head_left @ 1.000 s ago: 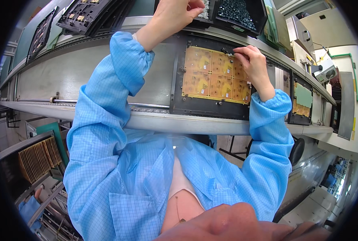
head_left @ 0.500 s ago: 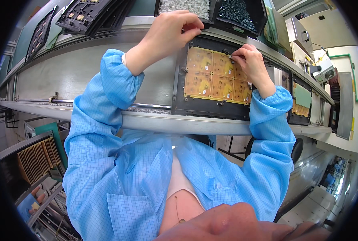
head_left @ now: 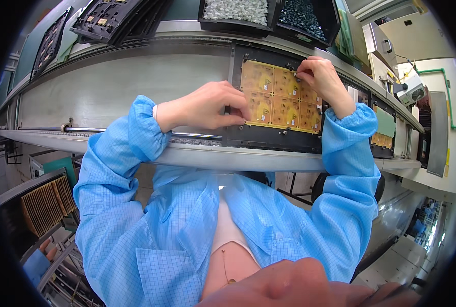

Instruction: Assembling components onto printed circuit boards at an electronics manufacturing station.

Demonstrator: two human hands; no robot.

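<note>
A yellow circuit board panel (head_left: pixel 271 110), divided into several squares, lies in a black carrier frame (head_left: pixel 248 137) on the conveyor. My left hand (head_left: pixel 210 106) is at the panel's lower left corner, thumb and fingers curled toward each other at its edge. Whatever sits between those fingertips is hidden. At the panel's far edge, right of its middle, my right hand (head_left: pixel 324 81) pinches with thumb and forefinger. A tiny pale spot shows at that pinch, too small to name. The right hand and wrist cover the panel's upper right part.
Beyond the conveyor rail stand a black bin of whitish parts (head_left: pixel 236 11) and a black bin of dark parts (head_left: pixel 302 20). Stacked black trays (head_left: pixel 116 21) are at the far left. Another carrier with a green board (head_left: pixel 385 123) sits to the right. A metal rail (head_left: pixel 238 158) runs along the near side.
My left hand has come down from beside the bins to the panel's lower left corner. The right hand stays pinched at the far edge, nearly still.
</note>
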